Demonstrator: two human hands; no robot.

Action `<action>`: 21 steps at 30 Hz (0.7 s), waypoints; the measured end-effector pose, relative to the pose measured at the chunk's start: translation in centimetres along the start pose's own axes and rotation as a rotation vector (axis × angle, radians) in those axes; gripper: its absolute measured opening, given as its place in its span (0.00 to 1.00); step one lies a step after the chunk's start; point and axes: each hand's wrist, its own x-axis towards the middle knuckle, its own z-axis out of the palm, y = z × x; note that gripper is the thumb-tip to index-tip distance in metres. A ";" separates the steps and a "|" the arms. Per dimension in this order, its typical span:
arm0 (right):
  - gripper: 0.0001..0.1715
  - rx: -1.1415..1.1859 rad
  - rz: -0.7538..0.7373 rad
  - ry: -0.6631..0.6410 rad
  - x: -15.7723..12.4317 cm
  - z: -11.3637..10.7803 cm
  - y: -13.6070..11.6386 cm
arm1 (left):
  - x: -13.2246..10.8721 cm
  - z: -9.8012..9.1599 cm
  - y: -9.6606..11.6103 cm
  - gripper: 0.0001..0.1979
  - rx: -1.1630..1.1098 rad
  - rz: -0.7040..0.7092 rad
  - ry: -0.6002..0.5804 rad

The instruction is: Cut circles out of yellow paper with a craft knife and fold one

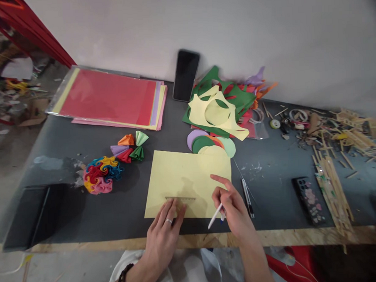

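A light yellow sheet of paper [173,175] lies on the dark tabletop in front of me. My left hand [163,225] rests on its lower edge, fingertips and thumb holding down a small see-through ruler [187,198] that the fingers partly cover. Over the sheet's lower right corner, my right hand [231,203] has its index finger stretched out while the other fingers curl around a white pen [214,218]. A small blue part shows just beside the pen. Past the sheet's top edge is a fan of coloured paper circles [203,142], partly overlapped by the sheet.
A utility knife [247,198] lies right of the sheet. Folded paper pieces [127,147] and a curled paper ball [99,175] sit left. Behind are coloured sheets [108,96], a leaning phone [186,74] and cut scraps [216,110]. Wooden sticks [333,188] cover the right side.
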 end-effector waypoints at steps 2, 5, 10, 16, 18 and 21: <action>0.31 0.111 0.021 -0.062 0.2 -0.2 -0.5 | 0.1 0.0 -0.1 0.27 0.004 -0.007 0.004; 0.27 0.136 0.033 -0.103 0.6 0.1 -0.8 | 0.1 0.1 -0.3 0.24 0.022 -0.003 0.027; 0.29 0.135 -0.003 0.035 1.4 1.5 -0.5 | 0.0 0.0 -0.4 0.26 0.020 0.011 0.017; 0.25 -0.068 -0.153 0.056 4.0 3.6 0.4 | 0.0 -0.2 -0.1 0.28 0.051 0.025 -0.006; 0.27 -0.116 -0.212 0.030 4.8 4.5 0.8 | 0.1 -0.2 -0.1 0.29 0.057 0.034 -0.009; 0.31 -0.133 -0.246 -0.041 5.5 5.6 1.4 | 0.1 -0.3 -0.1 0.30 0.050 0.025 -0.010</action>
